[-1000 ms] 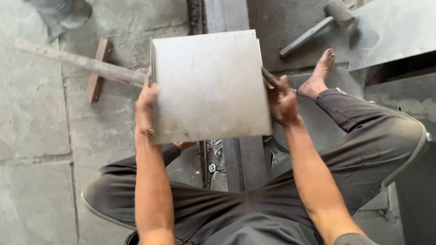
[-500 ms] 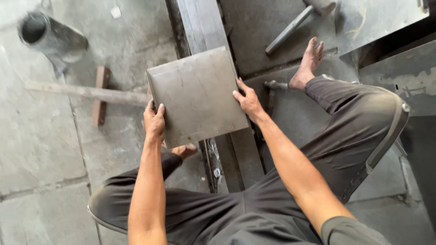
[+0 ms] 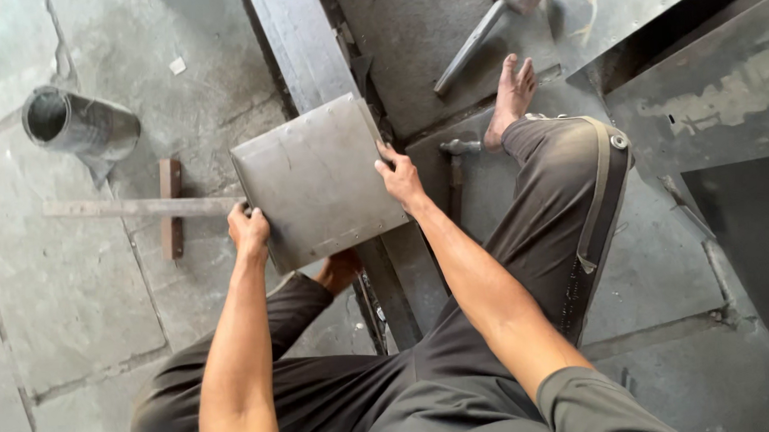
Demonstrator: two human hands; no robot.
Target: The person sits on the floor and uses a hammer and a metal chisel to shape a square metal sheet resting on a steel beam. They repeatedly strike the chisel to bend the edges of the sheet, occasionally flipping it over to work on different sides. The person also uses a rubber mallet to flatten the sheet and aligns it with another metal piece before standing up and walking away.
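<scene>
**Kid:** Metal sheet, that's the big grey square, right? Who has it?

**Helper:** The person sitting on the floor does. The left hand is closed on the near left corner. The right hand is closed on the right edge, with the fingers curled over it.

**Kid:** Is it lying flat?

**Helper:** It looks a bit turned, like a diamond. It sits over a long steel beam that runs along the floor, out in front of the person's knees. I cannot tell if it is touching the beam.

**Kid:** What is that long thing on the left?

**Helper:** That is a metal ruler. It lies across a small wooden block. One end of the ruler goes right up to the sheet.

**Kid:** And the round thing?

**Helper:** A metal pipe, lying on its side, far left, well apart from the sheet.

**Kid:** I see hammers!

**Helper:** Yes. A big mallet lies at the top, near the bare foot. A small hammer lies just beside the right hand, by the leg.
</scene>
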